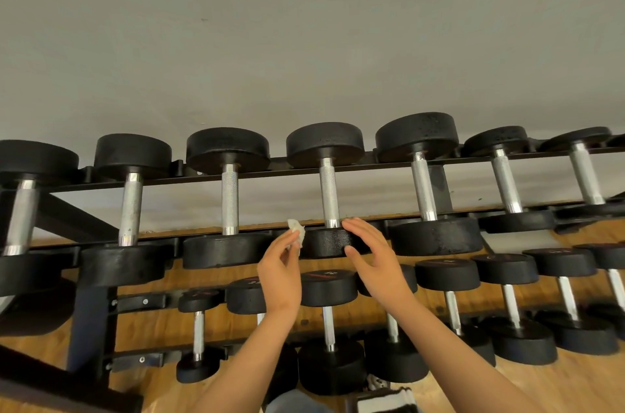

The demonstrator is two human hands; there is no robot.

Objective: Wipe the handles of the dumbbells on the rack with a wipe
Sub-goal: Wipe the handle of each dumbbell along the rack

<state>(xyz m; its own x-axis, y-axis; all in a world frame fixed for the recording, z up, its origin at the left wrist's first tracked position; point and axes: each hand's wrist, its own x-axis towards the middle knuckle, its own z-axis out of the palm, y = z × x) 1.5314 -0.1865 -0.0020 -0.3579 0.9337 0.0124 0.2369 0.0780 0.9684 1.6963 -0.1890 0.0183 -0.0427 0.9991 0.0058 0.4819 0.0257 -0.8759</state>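
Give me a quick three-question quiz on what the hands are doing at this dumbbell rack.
1. True or false: the wipe is wrapped round a dumbbell handle.
2. Which hand pinches the wipe? A) left hand B) right hand C) both
3. Fill in: the right hand's straight fingers are at the near black ___ of a top-row dumbbell.
Key: 1 false, it is clear of the handles; 2 A; 3 head.
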